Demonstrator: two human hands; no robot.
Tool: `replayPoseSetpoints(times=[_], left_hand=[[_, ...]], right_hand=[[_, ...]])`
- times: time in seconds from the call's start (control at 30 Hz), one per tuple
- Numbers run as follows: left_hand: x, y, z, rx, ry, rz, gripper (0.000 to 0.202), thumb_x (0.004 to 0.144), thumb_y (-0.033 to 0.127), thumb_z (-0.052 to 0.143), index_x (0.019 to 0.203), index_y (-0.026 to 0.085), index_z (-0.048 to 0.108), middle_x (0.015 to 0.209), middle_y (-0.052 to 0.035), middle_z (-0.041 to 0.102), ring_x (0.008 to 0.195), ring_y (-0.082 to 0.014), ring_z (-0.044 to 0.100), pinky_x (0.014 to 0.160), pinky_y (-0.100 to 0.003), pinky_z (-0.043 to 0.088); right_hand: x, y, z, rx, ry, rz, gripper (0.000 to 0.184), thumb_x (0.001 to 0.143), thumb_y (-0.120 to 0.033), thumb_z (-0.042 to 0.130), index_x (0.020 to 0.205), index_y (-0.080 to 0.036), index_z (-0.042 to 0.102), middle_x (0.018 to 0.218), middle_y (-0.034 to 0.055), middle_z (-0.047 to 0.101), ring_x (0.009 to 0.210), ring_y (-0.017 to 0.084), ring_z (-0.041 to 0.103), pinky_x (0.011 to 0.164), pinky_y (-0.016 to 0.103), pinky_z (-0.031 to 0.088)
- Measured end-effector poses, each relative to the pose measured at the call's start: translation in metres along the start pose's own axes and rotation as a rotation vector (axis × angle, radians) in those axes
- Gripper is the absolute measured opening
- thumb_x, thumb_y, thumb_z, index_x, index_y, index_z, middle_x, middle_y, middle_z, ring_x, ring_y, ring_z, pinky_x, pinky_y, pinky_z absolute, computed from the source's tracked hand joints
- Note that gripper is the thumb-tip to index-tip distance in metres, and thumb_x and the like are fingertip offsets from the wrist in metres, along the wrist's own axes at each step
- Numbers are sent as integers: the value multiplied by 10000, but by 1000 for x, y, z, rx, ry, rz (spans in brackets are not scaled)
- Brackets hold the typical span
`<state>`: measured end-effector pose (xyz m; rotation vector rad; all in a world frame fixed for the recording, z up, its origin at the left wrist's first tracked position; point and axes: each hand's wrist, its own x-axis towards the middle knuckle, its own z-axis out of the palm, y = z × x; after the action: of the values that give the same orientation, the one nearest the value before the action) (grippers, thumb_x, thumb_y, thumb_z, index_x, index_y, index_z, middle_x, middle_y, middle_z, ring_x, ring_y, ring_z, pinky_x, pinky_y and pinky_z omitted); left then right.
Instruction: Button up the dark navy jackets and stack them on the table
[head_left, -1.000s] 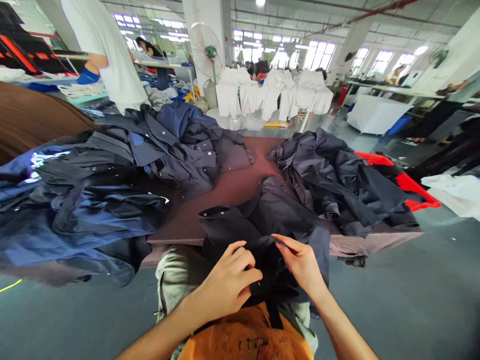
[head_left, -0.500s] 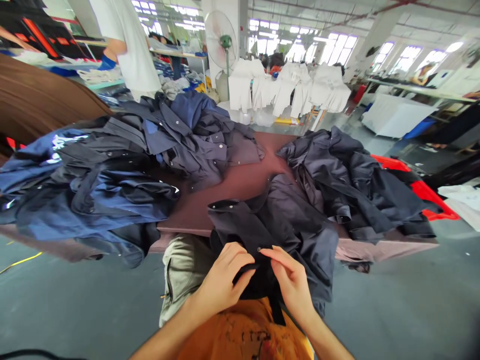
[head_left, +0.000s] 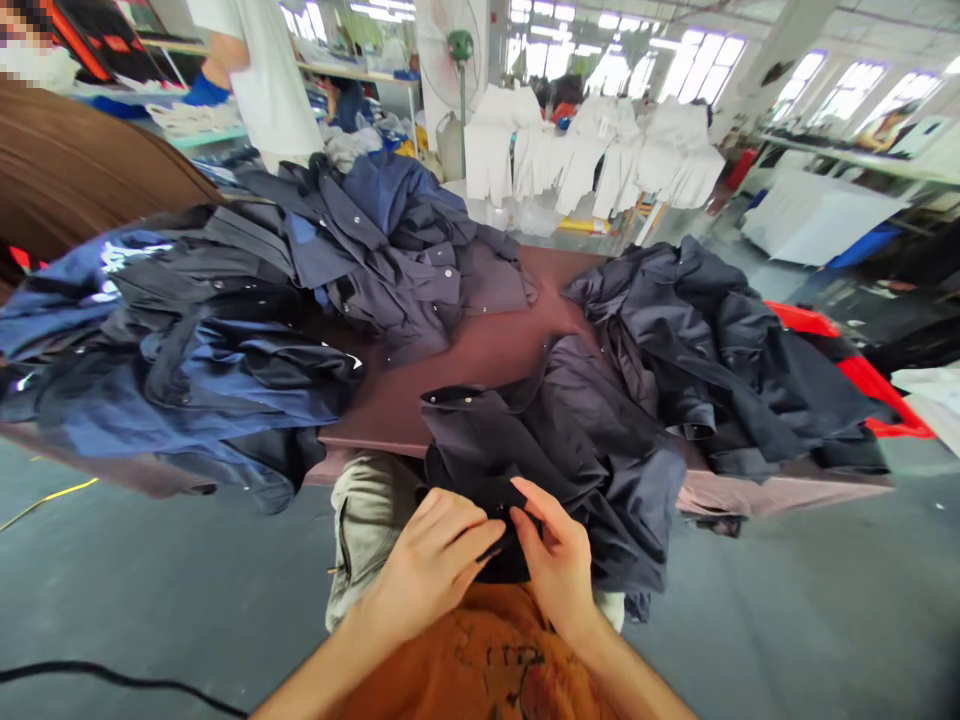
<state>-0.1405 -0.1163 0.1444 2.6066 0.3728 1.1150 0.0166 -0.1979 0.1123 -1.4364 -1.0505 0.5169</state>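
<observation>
A dark jacket [head_left: 551, 430] with metal snap buttons lies across my lap and over the near table edge. My left hand [head_left: 431, 550] is closed on the jacket's black edge, its thumb and fingers pinching the cloth. Close beside it, my right hand [head_left: 559, 560] holds the same edge between thumb and bent forefinger. A small shiny snap [head_left: 501, 508] shows between the two hands. What the lower fingers touch is hidden under the cloth and hands.
On the brown table [head_left: 491, 345], a heap of navy and dark garments [head_left: 247, 320] covers the left; another dark pile [head_left: 697, 350] lies right, beside a red crate [head_left: 892, 395]. White garments [head_left: 585, 150] hang beyond, near a standing fan [head_left: 460, 50]. A person in white [head_left: 259, 80] stands back left.
My right hand has shifted slightly left and down, closer to the left hand, and its forefinger has bent away from the snap. The whole view has tilted a little downward.
</observation>
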Motion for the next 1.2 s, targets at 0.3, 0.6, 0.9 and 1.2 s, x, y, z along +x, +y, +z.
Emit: replayPoseSetpoints(times=[0.3,0.6,0.9,1.2], left_hand=[[-3,-12,2,-54,-143,-5,43,960,164,606,948,171,566,859,-34,629,821,-178,538,757,-318,457],[-1,-18,-3,-50,-208,-84,229,896,221,674,1091,171,567,993,-79,644,933,-224,575,825,-370,513],[-4,-22,12,-238,-364,-114,143,904,226,654,1002,186,558,924,-41,640,870,-203,580,809,-356,503],[-16,-30,43,-188,-242,-144,48,906,198,550,951,186,536,863,-43,617,855,-211,567,882,-403,519]], right_hand=[[-5,-15,-18,-82,-228,-127,402,930,-104,578,1268,-296,681,1187,-1,744,1050,133,717,945,219,578],[-10,-33,-23,-236,-335,-366,501,966,-52,465,1420,-257,520,1121,66,716,994,179,673,880,317,586],[-11,-27,-18,-304,-357,-374,450,961,-63,409,1362,-214,550,986,80,701,857,210,644,762,369,574],[-18,-9,-4,-349,-195,-114,331,972,-142,406,1196,-196,644,1133,91,733,1012,202,706,886,338,591]])
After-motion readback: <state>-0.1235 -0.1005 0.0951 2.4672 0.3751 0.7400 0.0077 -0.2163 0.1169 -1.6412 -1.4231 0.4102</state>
